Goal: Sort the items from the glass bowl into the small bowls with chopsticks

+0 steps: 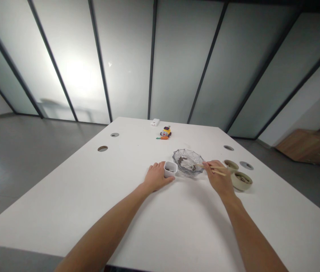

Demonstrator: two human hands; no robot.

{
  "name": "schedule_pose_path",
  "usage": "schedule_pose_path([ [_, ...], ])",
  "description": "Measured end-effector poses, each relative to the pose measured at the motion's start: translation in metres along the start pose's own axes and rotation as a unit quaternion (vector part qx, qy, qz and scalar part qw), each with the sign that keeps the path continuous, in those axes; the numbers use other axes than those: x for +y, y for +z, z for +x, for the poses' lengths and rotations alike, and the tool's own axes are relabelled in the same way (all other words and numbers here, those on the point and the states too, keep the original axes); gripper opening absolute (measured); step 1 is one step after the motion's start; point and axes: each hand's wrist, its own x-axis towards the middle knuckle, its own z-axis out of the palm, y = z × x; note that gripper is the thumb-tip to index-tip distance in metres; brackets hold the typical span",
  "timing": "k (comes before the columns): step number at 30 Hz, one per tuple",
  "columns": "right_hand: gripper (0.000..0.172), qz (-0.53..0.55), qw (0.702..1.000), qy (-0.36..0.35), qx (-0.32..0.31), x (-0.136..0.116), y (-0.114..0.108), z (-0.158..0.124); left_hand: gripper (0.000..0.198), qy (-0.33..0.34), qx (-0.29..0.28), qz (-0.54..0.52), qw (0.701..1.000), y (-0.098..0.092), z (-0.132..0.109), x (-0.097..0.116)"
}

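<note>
My left hand (156, 176) wraps around a small white cup (170, 168) that stands on the white table (97, 196), with dark bits inside it. My right hand (219, 177) grips a pair of wooden chopsticks (211, 167), whose tips reach into a clear faceted glass bowl (188, 161). The glass bowl holds a few dark small pieces and sits between my two hands.
Two beige bowls (241, 180) stand right of my right hand, one behind the other. A small colourful toy (165, 133) and a white box (154, 122) lie near the far edge. Round cable holes (102, 148) dot the table. Frosted glass walls rise behind.
</note>
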Motion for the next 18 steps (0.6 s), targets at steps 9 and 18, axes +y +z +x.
schedule_pose_path([
  [9, 0.049, 0.009, 1.0, 0.004, -0.018, 0.0004, 0.0008, -0.0016, 0.056, 0.0, -0.002, 0.001, 1.0, -0.0026, -0.0004, 0.0009],
  [18, 0.043, 0.044, 0.999, 0.005, -0.005, 0.0008, 0.0005, -0.0024, 0.054, -0.002, -0.006, 0.003, 1.0, -0.0007, 0.0005, 0.0003],
])
